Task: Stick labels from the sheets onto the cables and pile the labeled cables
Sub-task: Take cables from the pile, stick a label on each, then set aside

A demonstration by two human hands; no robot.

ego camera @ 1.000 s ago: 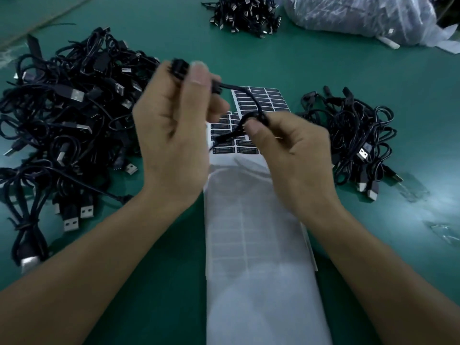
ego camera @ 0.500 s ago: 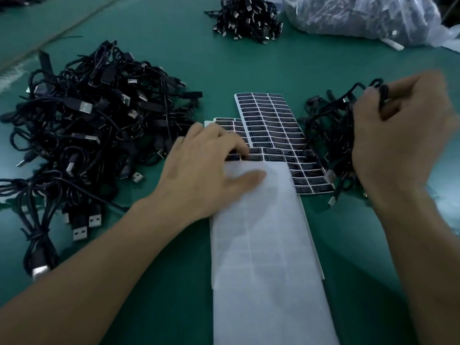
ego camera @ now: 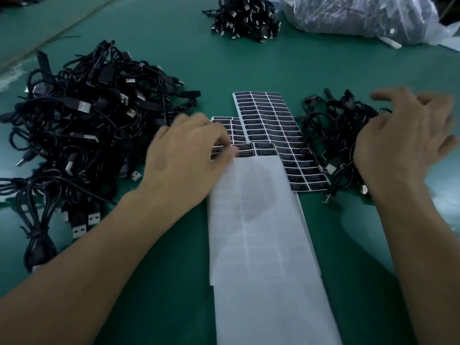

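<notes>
Two sheets lie in the middle of the green table: a long sheet of black labels (ego camera: 271,125) and, overlapping it, a mostly peeled white sheet (ego camera: 261,232) with a few black labels left at its top. My left hand (ego camera: 184,155) rests on the left top edge of the white sheet, fingertips on the remaining labels; whether it pinches one is blurred. My right hand (ego camera: 403,143) hovers with spread fingers over the small pile of black cables (ego camera: 338,135) at the right and holds nothing. A big tangle of black USB cables (ego camera: 82,125) lies at the left.
Another heap of black cables (ego camera: 245,17) sits at the far middle. A clear plastic bag (ego camera: 361,16) full of cables lies at the far right. Clear film scraps (ego camera: 443,192) lie at the right edge.
My right hand carried the cable to the right pile and let it go; its fingers are now spread. My left hand dropped onto the label sheet and slid to its top left labels.
</notes>
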